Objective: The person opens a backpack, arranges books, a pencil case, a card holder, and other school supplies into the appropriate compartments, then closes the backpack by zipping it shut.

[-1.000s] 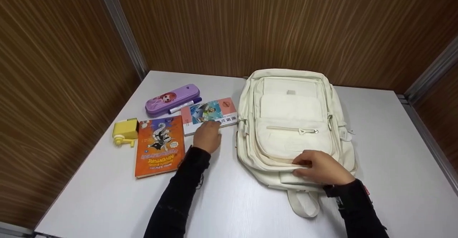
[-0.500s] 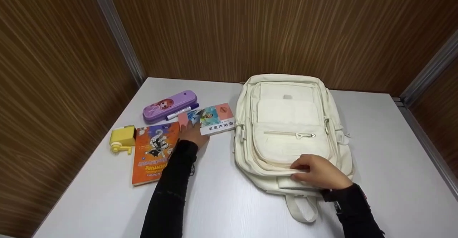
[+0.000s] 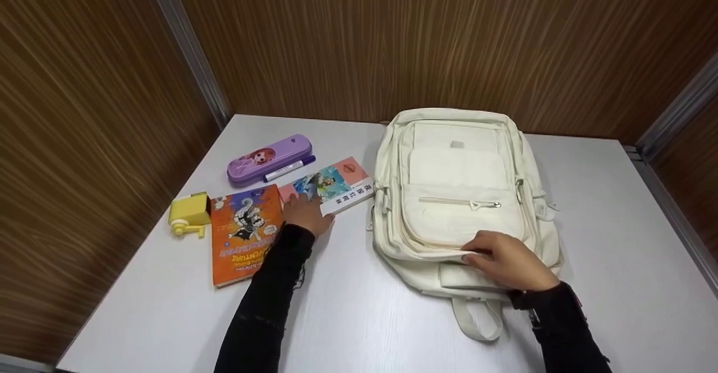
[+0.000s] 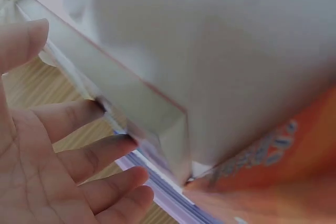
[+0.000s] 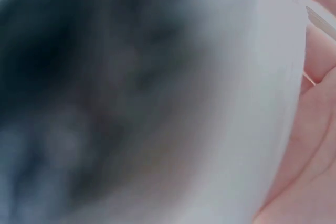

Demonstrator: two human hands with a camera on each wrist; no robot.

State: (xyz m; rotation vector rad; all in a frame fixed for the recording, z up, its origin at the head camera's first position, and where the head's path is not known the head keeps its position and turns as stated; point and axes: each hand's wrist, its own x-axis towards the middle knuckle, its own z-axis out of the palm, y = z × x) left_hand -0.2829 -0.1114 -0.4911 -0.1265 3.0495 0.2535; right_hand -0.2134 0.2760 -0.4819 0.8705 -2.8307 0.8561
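Note:
My left hand (image 3: 308, 213) rests on the near left end of a thin book (image 3: 353, 179) with a pink, blue and white cover. In the left wrist view, the fingers (image 4: 92, 161) are spread and slightly bent against that book's edge (image 4: 100, 66), thumb held apart. An orange comic-style book (image 3: 244, 249) lies just left of the hand, partly behind the sleeve. My right hand (image 3: 510, 263) pinches the near edge of the cream backpack's (image 3: 457, 168) front between thumb and fingers. Pale, blurred fabric fills most of the right wrist view beside the palm (image 5: 310, 140).
A purple pencil case (image 3: 269, 160) and a white marker (image 3: 289, 169) with purple ends lie behind the books. Left of the orange book stands a yellow crank-handled box, perhaps a pencil sharpener (image 3: 189, 211). Wood-grain panels (image 3: 359, 42) enclose the white table (image 3: 353, 317).
My left hand has shifted left along the thin book to its left end. That book has turned slightly, its left end nearer me. The right hand stays on the backpack's edge.

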